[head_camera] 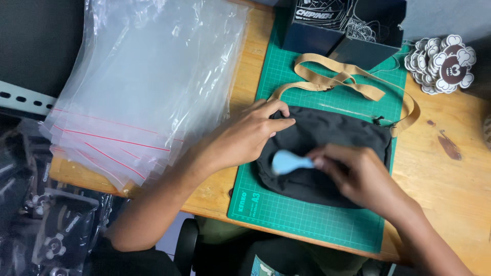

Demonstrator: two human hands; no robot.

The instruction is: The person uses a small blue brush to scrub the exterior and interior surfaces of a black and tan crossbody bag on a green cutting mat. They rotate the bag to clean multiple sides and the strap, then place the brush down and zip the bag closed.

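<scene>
Overhead, at a packing bench, largest thing first:

Table: a wooden table (450,174) carries the whole job.
Bags: a stack of clear zip bags (138,87) with red seal lines lies at the left edge; none shows anything inside.
Mat: a green cutting mat (307,214) marks the work spot mid-table.
Pouch: a black fabric pouch (327,135) lies flat on the mat, its tan strap (332,79) looped loose above it, not yet folded in.
Boxes: dark blue boxes (327,36) stand at the mat's far edge.
Tags: a pile of flower-shaped card tags (444,65) sits top right, well apart from the pouch.
Left hand: the left hand (245,135) presses the pouch's upper left corner, fingers curled over the edge.
Right hand: the right hand (358,174) grips a small pale blue tool (287,162), blurred, against the cloth.
Progress: judged early; the pouch is unbagged and looks to be mid-smoothing or cleaning.
</scene>
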